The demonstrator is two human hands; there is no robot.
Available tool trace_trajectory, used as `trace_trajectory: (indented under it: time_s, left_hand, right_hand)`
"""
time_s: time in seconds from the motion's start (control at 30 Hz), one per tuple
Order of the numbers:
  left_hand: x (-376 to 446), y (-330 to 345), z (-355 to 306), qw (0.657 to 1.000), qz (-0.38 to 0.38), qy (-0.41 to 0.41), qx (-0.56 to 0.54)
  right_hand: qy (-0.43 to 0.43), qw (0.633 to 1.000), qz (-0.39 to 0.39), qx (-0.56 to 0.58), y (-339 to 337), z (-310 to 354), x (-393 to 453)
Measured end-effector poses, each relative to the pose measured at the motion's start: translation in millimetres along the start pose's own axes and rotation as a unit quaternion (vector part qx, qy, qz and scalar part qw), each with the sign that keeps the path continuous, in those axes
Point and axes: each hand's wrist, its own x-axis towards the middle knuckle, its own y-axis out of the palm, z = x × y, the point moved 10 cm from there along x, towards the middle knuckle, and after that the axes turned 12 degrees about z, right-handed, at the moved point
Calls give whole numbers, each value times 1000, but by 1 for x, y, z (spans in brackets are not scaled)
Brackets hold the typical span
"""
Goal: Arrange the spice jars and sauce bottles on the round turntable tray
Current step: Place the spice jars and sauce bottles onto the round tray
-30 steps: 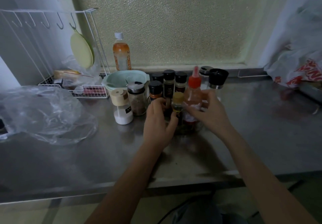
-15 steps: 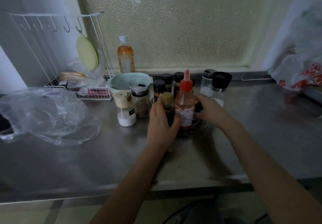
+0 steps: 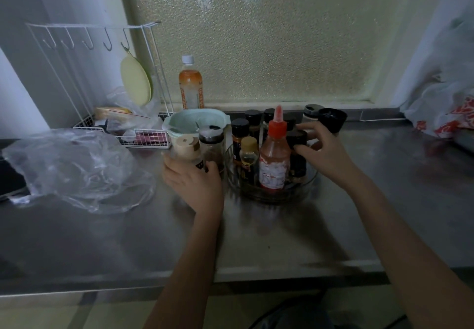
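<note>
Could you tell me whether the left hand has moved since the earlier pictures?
Yes. The left hand has gone left, off the turntable tray, and now grips the beige-capped jar beside the mint bowl.

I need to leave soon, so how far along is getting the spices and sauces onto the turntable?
Partly done. The red-capped sauce bottle, a small yellow-capped bottle and some dark-capped jars stand on the turntable tray. In hand: the left hand grips the beige-lidded jar; the right hand touches a black-capped jar. Left: the steel-lidded jar and jars behind.

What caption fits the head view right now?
Left hand grips a wooden-lidded shaker beside the turntable tray; right hand holds a black-capped jar on it.
</note>
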Motion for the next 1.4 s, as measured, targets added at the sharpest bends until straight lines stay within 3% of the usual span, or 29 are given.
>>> trace_trajectory:
  time_s: [0.17, 0.27, 0.33, 0.4, 0.5, 0.57, 0.67, 0.83, 1.03, 1.13, 1.4]
  left_hand:
    - [12, 15, 18, 998, 47, -30, -43]
    - [15, 11, 25, 997, 43, -40, -51]
    - [17, 1, 20, 996, 20, -18, -89]
    - [14, -12, 3, 988, -4, 46, -150]
    - [10, -18, -23, 971, 21, 111, -209]
    - [8, -18, -31, 964, 35, 129, -230]
    - [9, -13, -41, 953, 71, 149, -253]
    - [15, 19, -72, 944, 158, 175, -232]
    - [13, 31, -71, 953, 152, 189, -182]
    - [11, 35, -71, 959, 153, 196, -138]
    - [7, 46, -69, 956, 166, 208, -120]
  right_hand:
    - [-20, 998, -30, 59, -9, -8, -13]
    - [-23, 971, -207, 120, -47, -23, -21]
    - [46, 950, -302, 61, -68, -45, -24]
    - [112, 948, -298, 22, -69, -65, -16]
    - [144, 960, -227, 79, -51, -85, 5]
    - [152, 964, -201, 90, -39, -92, 9]
    - [131, 962, -228, 68, -34, -99, 6]
    - [124, 958, -258, -6, -40, -93, 5]
    - [69, 935, -347, 14, -58, -77, -11]
    - [44, 934, -352, 31, -60, -72, -12]
    - [81, 935, -325, 116, -56, -83, -6]
